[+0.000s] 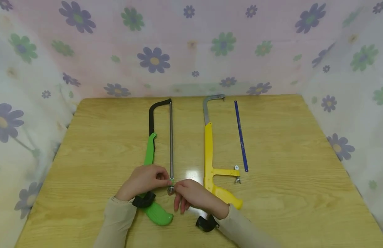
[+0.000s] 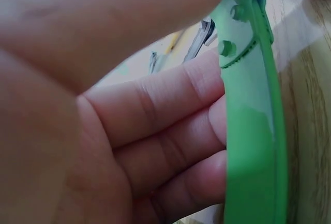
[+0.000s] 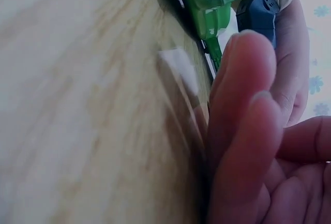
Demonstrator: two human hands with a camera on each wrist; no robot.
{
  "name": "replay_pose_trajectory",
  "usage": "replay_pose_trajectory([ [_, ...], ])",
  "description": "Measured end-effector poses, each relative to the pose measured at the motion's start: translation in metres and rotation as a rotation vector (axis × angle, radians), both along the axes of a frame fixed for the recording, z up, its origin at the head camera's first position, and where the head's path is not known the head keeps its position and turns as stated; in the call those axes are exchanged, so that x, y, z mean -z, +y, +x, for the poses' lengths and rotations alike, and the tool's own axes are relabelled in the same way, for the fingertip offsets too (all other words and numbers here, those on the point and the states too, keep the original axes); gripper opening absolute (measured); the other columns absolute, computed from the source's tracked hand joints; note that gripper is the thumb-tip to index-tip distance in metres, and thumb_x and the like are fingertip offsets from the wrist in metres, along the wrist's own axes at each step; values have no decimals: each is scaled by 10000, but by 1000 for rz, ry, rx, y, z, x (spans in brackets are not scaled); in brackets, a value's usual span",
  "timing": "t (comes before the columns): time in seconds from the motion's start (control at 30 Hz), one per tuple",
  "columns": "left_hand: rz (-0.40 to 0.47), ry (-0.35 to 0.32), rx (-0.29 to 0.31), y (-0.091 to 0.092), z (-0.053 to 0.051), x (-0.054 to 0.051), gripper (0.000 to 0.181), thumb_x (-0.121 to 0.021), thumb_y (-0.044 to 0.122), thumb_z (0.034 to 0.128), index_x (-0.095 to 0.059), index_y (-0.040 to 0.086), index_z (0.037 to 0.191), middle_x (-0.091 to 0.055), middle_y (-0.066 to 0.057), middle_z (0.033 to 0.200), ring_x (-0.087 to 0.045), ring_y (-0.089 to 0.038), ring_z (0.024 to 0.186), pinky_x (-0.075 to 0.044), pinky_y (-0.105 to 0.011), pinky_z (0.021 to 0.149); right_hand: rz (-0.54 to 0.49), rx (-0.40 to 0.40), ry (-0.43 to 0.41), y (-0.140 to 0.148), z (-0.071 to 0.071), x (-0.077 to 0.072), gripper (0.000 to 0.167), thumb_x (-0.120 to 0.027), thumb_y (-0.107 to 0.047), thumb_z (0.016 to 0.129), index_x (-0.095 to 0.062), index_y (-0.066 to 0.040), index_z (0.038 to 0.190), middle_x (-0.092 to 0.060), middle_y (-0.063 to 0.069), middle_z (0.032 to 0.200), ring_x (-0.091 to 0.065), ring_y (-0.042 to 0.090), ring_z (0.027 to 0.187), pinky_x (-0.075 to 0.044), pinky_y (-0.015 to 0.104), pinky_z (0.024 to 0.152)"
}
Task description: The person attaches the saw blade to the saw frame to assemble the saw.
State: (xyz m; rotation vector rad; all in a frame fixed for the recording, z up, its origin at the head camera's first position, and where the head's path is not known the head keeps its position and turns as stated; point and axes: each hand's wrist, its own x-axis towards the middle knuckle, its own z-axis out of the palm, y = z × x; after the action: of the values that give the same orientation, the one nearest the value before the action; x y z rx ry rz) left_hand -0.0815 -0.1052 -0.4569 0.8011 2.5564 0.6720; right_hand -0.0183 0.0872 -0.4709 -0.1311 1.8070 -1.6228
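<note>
A hacksaw with a green and black frame (image 1: 149,155) lies on the table, its grey blade (image 1: 171,137) running along the right side. The left hand (image 1: 145,181) holds the frame's green arm near the blade's lower end. In the left wrist view, thumb and fingers lie around this green arm (image 2: 253,131). At the arm's tip, the right hand (image 1: 199,196) pinches the metal wing nut (image 1: 171,189) with thumb and forefinger. Its other fingers (image 3: 245,151) hang loosely in the right wrist view, where the wing nut is out of sight.
Right of the hands lies a yellow hacksaw frame (image 1: 208,148) with a grey front, without a blade in it. A separate blue blade (image 1: 241,136) lies beside it. Both wrists wear black straps (image 1: 144,199). Flowered cloth (image 1: 179,41) surrounds the wooden table (image 1: 287,155).
</note>
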Motion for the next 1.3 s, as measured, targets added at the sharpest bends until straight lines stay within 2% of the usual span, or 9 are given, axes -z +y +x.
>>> replay_pose_trajectory([
  [0.2,15,-25,4,-1,-2,-1,195,-587,568,756,-602,376,722,-523,244,647,-479,34,562,-393,-222,527,-52,-37,-36,2,-4,0,334,-354,-194,951,-630,-6,933,-626,153,629,-594,236,489,-470,315,453],
  [0.37,35,-53,-2,-3,-1,-2,158,-613,519,765,-615,362,751,-533,229,663,-491,27,576,-399,-232,538,-102,-56,-68,4,-5,2,357,-355,-230,961,-621,8,953,-628,131,640,-605,212,535,-484,319,492],
  [0.57,52,-66,13,-7,-1,-1,135,-608,494,783,-618,360,788,-536,238,690,-497,42,605,-405,-224,558,-98,-79,-74,4,-6,3,338,-352,-211,961,-613,3,952,-633,133,647,-606,208,546,-482,306,494],
  [0.77,61,-78,40,-9,-5,-2,202,-610,542,754,-623,364,847,-541,241,750,-504,40,660,-410,-228,591,-101,-84,-80,4,-9,1,311,-364,-172,953,-605,25,958,-628,145,645,-609,211,551,-483,301,496],
  [1.03,30,-33,49,-6,-12,-8,201,-631,531,740,-615,355,837,-520,227,732,-487,21,663,-400,-234,594,-75,-102,-46,6,-17,-2,296,-347,-146,958,-582,35,964,-629,147,656,-608,203,550,-481,291,497],
  [1.17,21,-18,56,-4,-10,-9,219,-637,554,717,-603,359,810,-513,224,715,-484,18,653,-395,-232,584,-91,-97,-71,6,-15,0,296,-346,-155,956,-573,34,977,-628,137,654,-604,191,546,-476,279,495],
  [1.3,20,-23,62,-6,-5,-5,231,-633,570,708,-598,362,803,-504,231,704,-475,24,640,-390,-223,571,-120,-113,-99,6,-10,4,305,-365,-186,964,-580,30,983,-629,146,670,-611,198,567,-480,278,507],
])
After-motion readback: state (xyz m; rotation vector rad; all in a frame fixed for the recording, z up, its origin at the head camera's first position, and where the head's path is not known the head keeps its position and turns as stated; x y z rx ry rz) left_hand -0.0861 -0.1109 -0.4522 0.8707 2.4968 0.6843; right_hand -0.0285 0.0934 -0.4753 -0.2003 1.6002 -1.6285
